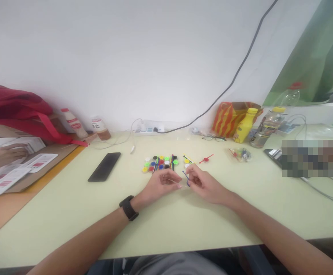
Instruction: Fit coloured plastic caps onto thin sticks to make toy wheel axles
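My right hand (202, 184) pinches a thin blue plastic stick (184, 175), with a small blue round part low at the fingertips. My left hand (166, 182) is held close by, its thumb and forefinger curved and slightly apart, with nothing plainly visible between them. Just beyond the hands lie small coloured discs (161, 162) in rows, with several thin sticks (172, 162) across them. A yellow disc (186, 161) is beside my right fingers. Farther right rests a red disc with a red stick through it (206, 159).
A black phone (104, 167) lies left. Behind stand bottles (100, 128), a power strip (147, 131), glasses (214, 138), a striped bag (223, 118) and a yellow bottle (244, 126). A small plastic packet (241, 154) lies right. Another person's hand (8, 154) touches papers at far left.
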Demonstrator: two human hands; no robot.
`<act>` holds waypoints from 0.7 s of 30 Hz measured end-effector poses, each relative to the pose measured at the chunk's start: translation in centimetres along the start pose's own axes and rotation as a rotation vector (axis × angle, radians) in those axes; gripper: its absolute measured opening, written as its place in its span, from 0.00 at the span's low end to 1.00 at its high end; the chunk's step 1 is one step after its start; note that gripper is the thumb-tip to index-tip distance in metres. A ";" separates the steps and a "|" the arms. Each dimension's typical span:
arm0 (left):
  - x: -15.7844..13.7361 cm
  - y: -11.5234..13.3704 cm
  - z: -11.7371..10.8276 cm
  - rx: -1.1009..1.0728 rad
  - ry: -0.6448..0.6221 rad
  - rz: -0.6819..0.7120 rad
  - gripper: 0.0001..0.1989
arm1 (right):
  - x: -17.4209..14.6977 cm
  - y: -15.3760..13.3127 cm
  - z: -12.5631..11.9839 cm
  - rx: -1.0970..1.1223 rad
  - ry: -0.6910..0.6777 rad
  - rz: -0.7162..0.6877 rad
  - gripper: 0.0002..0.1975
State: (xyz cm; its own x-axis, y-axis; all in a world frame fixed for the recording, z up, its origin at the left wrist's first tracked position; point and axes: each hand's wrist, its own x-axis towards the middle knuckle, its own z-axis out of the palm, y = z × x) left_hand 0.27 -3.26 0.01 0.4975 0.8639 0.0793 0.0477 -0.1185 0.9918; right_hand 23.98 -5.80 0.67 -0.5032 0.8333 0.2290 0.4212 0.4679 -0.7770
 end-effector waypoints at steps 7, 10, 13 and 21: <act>0.2 0.1 0.2 0.027 0.020 -0.005 0.14 | -1.2 1.5 -4.2 -0.320 -0.126 0.126 0.10; 0.2 0.1 0.2 0.023 0.022 -0.006 0.14 | -1.5 3.3 -5.9 -0.397 -0.079 0.199 0.08; 0.2 0.1 0.2 0.032 0.014 -0.004 0.14 | -1.3 5.2 -7.2 -0.502 0.031 0.299 0.08; 0.1 -0.1 0.1 0.090 0.006 -0.007 0.14 | -0.9 6.4 -7.4 -0.711 0.121 0.431 0.06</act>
State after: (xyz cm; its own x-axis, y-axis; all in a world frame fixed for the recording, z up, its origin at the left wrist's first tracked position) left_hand 0.37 -3.21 -0.11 0.4920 0.8675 0.0734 0.1287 -0.1559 0.9794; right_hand 32.72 -1.38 -0.11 -0.1217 0.9885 0.0893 0.9536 0.1414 -0.2658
